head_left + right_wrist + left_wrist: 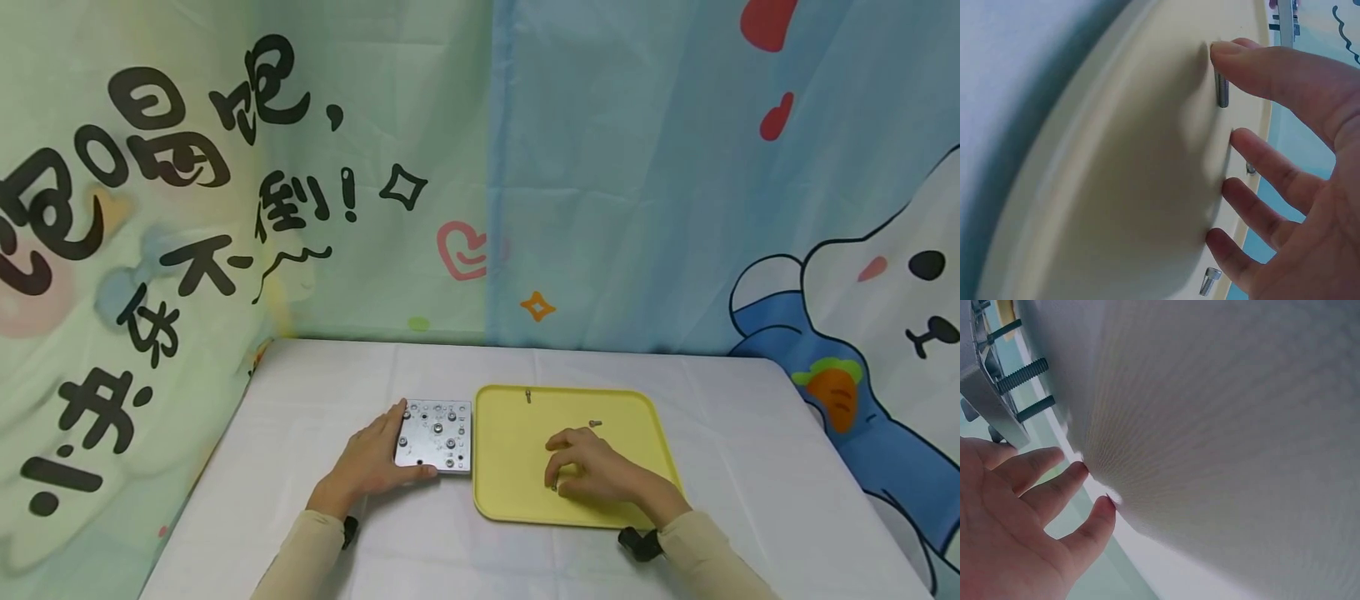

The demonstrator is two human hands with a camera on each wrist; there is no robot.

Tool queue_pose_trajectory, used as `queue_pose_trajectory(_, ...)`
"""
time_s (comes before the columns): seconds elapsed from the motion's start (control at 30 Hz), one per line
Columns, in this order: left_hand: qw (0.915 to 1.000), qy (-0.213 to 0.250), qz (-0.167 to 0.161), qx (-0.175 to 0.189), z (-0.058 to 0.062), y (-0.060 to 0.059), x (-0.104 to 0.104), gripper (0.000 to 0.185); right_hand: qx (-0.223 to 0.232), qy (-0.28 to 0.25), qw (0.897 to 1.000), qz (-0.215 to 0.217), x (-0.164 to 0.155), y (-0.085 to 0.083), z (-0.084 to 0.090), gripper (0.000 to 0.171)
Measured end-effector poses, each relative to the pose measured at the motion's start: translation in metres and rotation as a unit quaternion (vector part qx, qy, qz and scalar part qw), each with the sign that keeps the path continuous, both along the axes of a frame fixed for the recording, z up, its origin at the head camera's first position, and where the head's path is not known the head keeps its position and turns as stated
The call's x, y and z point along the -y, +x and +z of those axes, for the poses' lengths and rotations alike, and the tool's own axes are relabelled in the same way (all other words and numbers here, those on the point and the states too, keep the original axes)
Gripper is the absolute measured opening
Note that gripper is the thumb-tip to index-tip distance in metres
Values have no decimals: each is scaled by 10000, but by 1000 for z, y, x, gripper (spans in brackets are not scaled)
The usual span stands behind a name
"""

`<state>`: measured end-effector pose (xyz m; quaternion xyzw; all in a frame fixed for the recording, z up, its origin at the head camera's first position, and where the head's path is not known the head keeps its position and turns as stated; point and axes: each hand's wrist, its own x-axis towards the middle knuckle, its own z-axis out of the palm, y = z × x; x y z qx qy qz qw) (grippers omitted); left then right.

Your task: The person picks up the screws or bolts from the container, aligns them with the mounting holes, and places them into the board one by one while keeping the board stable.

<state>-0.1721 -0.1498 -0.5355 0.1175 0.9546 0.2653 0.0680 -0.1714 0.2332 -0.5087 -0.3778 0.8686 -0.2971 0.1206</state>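
Observation:
On the left of the table lies a square silver metal plate [427,454] with several bolts and holes in its face. My left hand [377,458] grips it, thumb along the near edge and a finger at the far left corner. Threaded shafts [1024,375] stick out from one side of the plate in the left wrist view, where other fingertips touch the white cloth. Over the yellow tray [517,502], my right hand [596,468] pinches a screw [1223,92] between thumb and index finger. Its remaining fingers touch the tray's surface.
Two more screws lie in the tray: one near the far rim [528,396], another screw [595,423] just beyond the right hand. The tray stands close against the plate's right side. A white cloth covers the table [420,550], and printed curtains [615,208] hang behind it.

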Motion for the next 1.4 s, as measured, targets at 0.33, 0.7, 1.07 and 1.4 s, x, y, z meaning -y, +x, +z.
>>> queue_pose_trajectory(0.33,10000,15,-26,-55,1,1,0,124,-271,276,9990,-221,4,1,-4,24)
queue_pose_trajectory(0.7,10000,29,-46,-76,-3,0,1,125,-266,352,9981,-439,8,5,-6,18)
queue_pose_trajectory(1.07,10000,-26,-55,-26,-2,1,1,125,-65,121,9975,-690,13,4,-9,15)
queue_pose_trajectory(1.4,10000,-8,-63,-66,-4,0,2,125,-635,-444,9962,-388,19,-4,-8,11)
